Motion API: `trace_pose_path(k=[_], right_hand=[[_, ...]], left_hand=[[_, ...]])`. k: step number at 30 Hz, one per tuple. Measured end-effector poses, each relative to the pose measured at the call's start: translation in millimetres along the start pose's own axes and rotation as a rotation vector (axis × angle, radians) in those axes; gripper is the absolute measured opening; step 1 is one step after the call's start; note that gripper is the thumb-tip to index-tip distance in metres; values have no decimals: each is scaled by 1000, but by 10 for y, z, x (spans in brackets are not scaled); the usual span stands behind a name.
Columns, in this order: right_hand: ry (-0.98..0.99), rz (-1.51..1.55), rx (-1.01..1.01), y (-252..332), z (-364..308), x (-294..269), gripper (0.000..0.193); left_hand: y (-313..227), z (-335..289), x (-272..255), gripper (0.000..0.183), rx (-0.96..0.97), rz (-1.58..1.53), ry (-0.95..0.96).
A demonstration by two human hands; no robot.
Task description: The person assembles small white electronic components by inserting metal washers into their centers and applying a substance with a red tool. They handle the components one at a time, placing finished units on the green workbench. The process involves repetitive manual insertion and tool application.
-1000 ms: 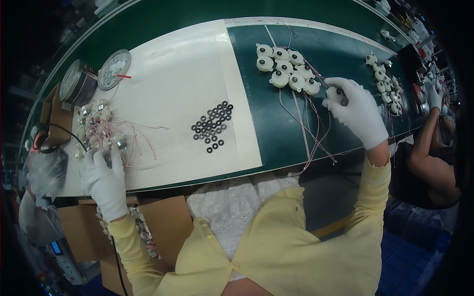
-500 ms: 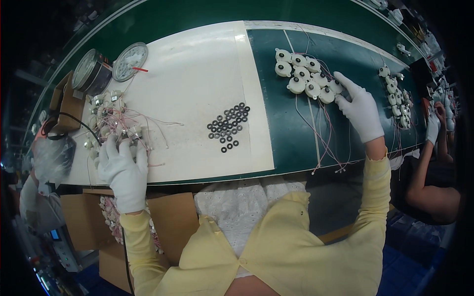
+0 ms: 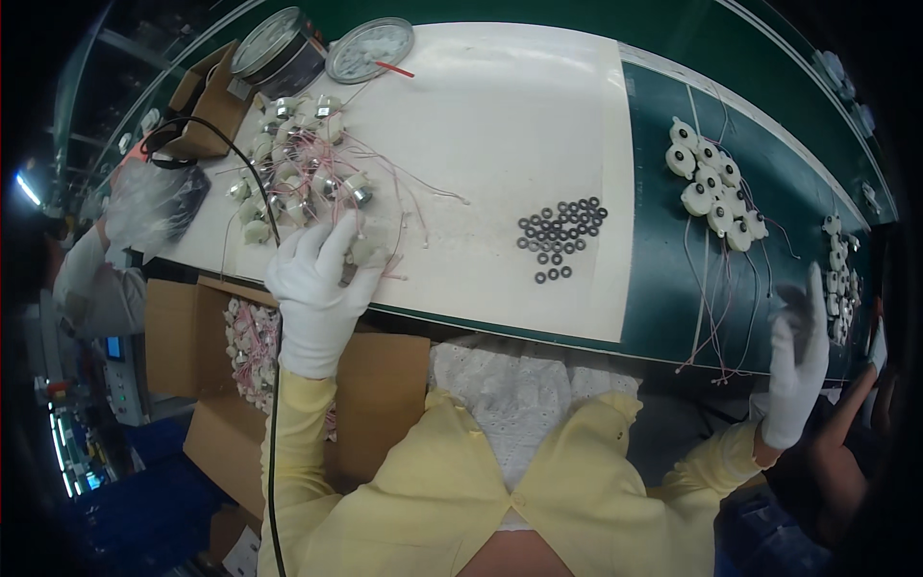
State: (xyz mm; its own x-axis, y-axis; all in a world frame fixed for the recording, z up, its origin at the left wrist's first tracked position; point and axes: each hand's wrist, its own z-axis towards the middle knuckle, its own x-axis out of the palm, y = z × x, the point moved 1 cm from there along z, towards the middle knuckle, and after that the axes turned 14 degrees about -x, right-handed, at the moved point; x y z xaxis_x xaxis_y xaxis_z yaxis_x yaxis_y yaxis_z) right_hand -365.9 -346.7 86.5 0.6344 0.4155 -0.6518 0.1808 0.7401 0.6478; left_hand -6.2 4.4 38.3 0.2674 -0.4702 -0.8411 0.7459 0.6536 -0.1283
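Note:
My left hand (image 3: 317,298), in a white glove, is at the near edge of a heap of small motors (image 3: 300,163) with silver and cream housings and pink wires. Its fingers and thumb are curled round one cream motor (image 3: 362,253), partly hidden by the hand. My right hand (image 3: 800,361), also gloved, is at the right near the table's front edge, thumb and fingers apart and holding nothing. Left of it, a cluster of cream round motors (image 3: 708,178), with black rings on their centres, lies on the green mat (image 3: 654,279), wires trailing toward me.
Loose black rings (image 3: 561,231) lie on the white tabletop (image 3: 481,125). A round tin (image 3: 279,48) and a lid with white paste (image 3: 370,48) stand behind the heap. A black cable (image 3: 275,433) crosses my left forearm. Another motor cluster (image 3: 838,284) and a co-worker's arm (image 3: 846,433) are at right.
My right hand has left the cluster of ringed motors and moved toward me and right. My left hand now closes round a motor at the heap's edge. The whole view has swung left.

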Motion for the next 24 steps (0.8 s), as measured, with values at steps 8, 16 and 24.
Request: trace_pose_path(k=[8,16,24], right_hand=[[-60,412,-23,202,-336,607,68],[-135,513,-75,243,-402,574,57],[-128,582,-94,307,-488,613,56]], left_hand=[[-58,25,59,40,-33,181,-137],[137,624,-249,46,-205,-421,-394],[-20,1397,-581,49,-394,-1136,-400]])
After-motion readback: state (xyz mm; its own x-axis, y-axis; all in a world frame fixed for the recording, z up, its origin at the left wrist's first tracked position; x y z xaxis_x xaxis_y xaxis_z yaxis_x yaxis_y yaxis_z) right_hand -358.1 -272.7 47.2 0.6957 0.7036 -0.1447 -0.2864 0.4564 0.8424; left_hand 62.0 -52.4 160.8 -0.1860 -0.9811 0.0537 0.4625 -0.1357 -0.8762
